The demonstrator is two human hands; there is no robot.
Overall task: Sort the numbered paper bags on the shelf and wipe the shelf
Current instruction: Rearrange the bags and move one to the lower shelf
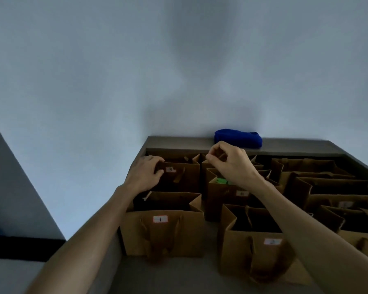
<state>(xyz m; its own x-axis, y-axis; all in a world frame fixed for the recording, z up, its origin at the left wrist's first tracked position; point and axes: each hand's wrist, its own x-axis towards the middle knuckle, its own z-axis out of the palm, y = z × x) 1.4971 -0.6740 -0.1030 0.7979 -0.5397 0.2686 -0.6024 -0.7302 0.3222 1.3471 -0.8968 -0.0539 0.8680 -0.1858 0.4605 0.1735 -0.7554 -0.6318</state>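
both hands reach over the shelf (179,276): left hand (146,175) grips bag 3 (179,177) (back row), right hand (229,164) pinches a handle behind bag 6 (227,198); blue cloth (238,138) beyond.

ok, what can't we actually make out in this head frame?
- What the right hand pinches: its curled fingers hide it.
- Left hand contact on bag 3: fingertips hide the bag's edge, so the grip is unclear.
- Labels on the right-side bags: too dark and blurred to read.
- Green item in the middle bag: mostly covered by the right wrist.
- Blue cloth: its front edge sits behind the right hand.
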